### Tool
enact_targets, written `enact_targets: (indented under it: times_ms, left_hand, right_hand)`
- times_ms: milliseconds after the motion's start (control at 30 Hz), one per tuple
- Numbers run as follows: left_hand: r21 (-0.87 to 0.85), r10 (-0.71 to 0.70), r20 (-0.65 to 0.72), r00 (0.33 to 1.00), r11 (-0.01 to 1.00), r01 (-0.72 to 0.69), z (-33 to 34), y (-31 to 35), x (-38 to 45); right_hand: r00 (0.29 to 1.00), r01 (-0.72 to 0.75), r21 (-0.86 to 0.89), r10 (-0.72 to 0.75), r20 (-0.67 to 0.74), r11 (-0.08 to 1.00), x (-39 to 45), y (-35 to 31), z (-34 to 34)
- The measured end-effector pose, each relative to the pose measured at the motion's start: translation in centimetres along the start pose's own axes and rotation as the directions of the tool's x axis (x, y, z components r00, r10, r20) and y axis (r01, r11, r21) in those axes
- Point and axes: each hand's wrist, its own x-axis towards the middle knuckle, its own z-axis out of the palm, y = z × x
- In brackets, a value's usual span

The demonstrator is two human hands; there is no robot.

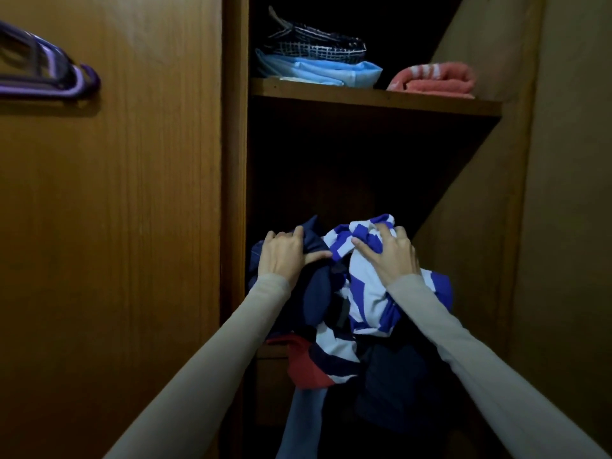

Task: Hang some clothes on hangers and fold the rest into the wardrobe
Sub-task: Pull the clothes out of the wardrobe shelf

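— Fingers [385,231] of the right hand [394,256] are seen curled into the blue-and-white striped garment [367,293], grasping a bunch of it; those of the left hand [284,256] are curled over the dark navy garment [314,293], with the thumb pressed across its front. Can the step be judged from that?

— It can. A loose heap of clothes [344,326] appears to be gathered up from the wardrobe [231,193], at its lower compartment, below the upper shelf [374,97]. Nothing in the heap is folded yet.

— What should be minded, from the largest matter down?

— First, the heap as a whole: part of it is draped over the lower shelf's front edge, including a red piece [301,362] and a pale blue length [304,412], so it should be lifted from beneath rather than dragged, lest those slip to the floor. Next, the two held garments should be kept together, since the grips are only shallow bunches of cloth.

— And the smaller things?

— On the upper shelf, the stack of a checked piece [318,44] over a light blue one [324,71], and the pink towel [437,79] beside it, should be left undisturbed. Left of the wardrobe opening, purple hangers [53,74] are within reach for whatever is chosen for hanging.
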Motion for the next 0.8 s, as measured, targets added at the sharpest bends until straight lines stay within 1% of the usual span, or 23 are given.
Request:
enact_targets:
  times_ms: [100,167,267,333,433,500,600,667,800]
  left_hand:
    - [-0.005,-0.06,-0.129,0.99,0.998,0.06,-1.8,0.7,0.3]
    - [-0.09,-0.1,-0.221,0.97,0.993,0.082,-3.4,1.6,1.2]
    - [-0.172,-0.15,-0.412,0.898,0.981,0.085,-6.1,3.4,2.6]
    - [-0.209,-0.168,-0.47,0.867,0.975,0.076,-7.5,4.5,2.8]
    - [-0.225,-0.14,-0.511,0.848,0.974,0.025,-8.9,5.7,1.5]
    - [-0.223,-0.114,-0.537,0.836,0.975,-0.01,-9.2,6.5,0.0]
    - [-0.241,-0.051,-0.568,0.821,0.965,-0.107,-10.1,7.8,-2.9]
    - [-0.242,0.01,-0.583,0.812,0.952,-0.186,-10.7,8.9,-4.9]
    - [-0.248,0.132,-0.621,0.773,0.902,-0.353,-12.4,11.1,-9.0]
  right_hand:
    - [0.996,0.032,0.006,-0.032,-0.085,0.999,0.0,-0.9,-1.6]
    - [0.988,0.063,0.003,-0.062,-0.144,0.998,0.2,-1.6,-3.1]
    - [0.972,0.078,-0.013,-0.078,-0.221,0.997,0.1,-2.7,-5.9]
    - [0.954,0.087,-0.015,-0.087,-0.287,0.996,-0.5,-3.2,-7.9]
    - [0.921,0.088,-0.022,-0.09,-0.378,0.996,-2.5,-3.7,-11.0]
    - [0.911,0.068,-0.044,-0.08,-0.404,0.997,-4.3,-4.0,-13.0]
    - [0.895,0.027,-0.092,-0.065,-0.44,0.995,-7.8,-4.3,-15.4]
    - [0.894,-0.012,-0.125,-0.045,-0.445,0.992,-10.5,-4.5,-16.6]
    - [0.912,-0.112,-0.218,0.013,-0.41,0.97,-15.7,-4.3,-19.2]
